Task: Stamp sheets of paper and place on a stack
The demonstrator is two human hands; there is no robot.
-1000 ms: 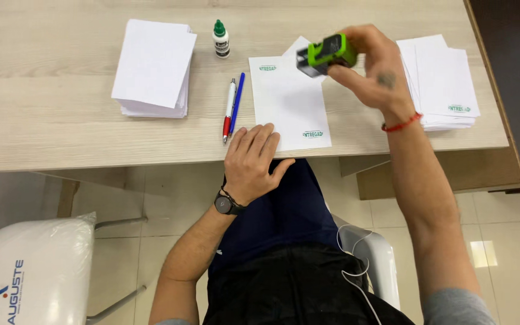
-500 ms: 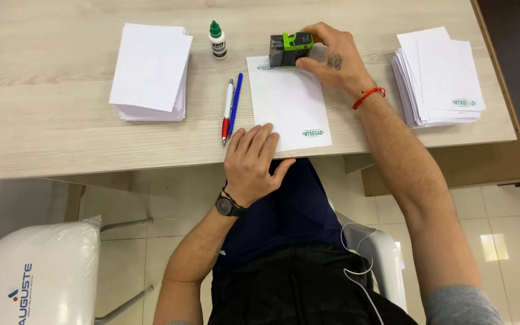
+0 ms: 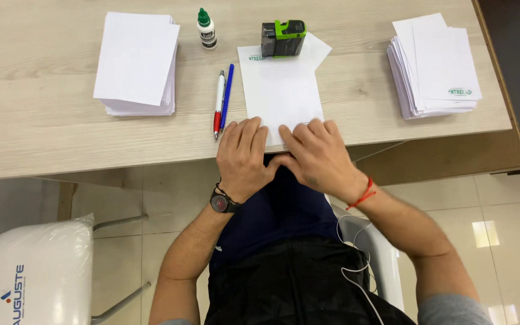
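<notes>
1. Two flat palms: left hand and right hand are pressing the white sheet, gripping nothing, at the pale wooden desk edge.
2. Stamper is sitting on the sheet's far end.
3. Glossy tiled floor is shining below.

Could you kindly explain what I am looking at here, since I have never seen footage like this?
A camera worn on a seated person's head looks down at a wooden desk. No machine: just two bare hands. The left hand and right hand both rest on the near edge of a white sheet, holding nothing. A green and black stamper stands at its far end. Beside it lie two pens, a small green-capped bottle, a blank paper stack and a stamped stack.
</notes>
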